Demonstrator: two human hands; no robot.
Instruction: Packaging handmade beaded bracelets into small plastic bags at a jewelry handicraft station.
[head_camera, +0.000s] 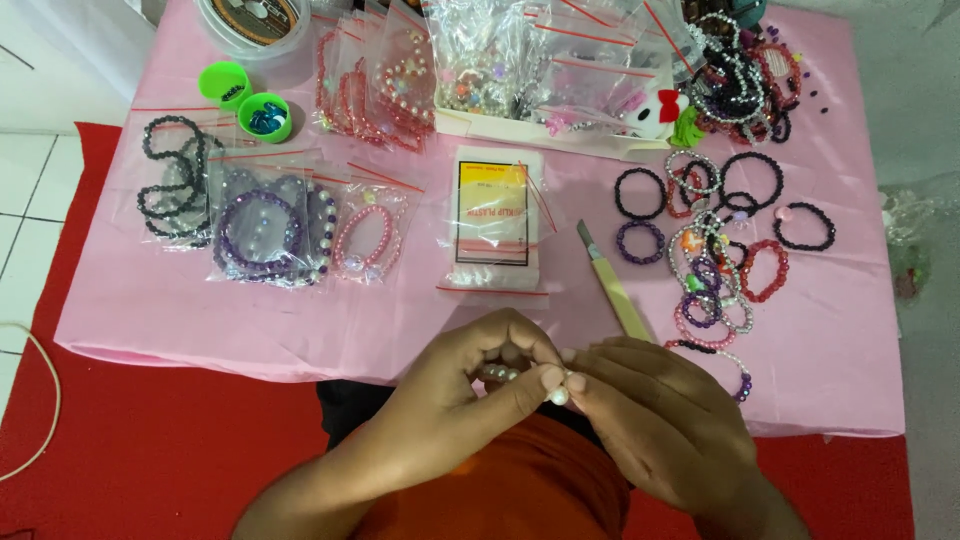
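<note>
My left hand (470, 385) and my right hand (655, 410) meet at the near edge of a pink cloth (150, 300). Together they pinch a short strand of white pearl beads (558, 396), with a few more beads showing inside my left fingers. Just beyond my right hand lies a pale yellow craft knife (612, 285). A pack of small clear zip bags (493, 222) lies straight ahead of my hands.
Loose bead bracelets (715, 250) spread at the right. Bagged purple, black and pink bracelets (270, 230) lie at the left. Two green pots (264, 116), a round spool tub (252, 22) and a box of bagged beads (540, 80) stand at the back. A red mat (130, 440) lies underneath.
</note>
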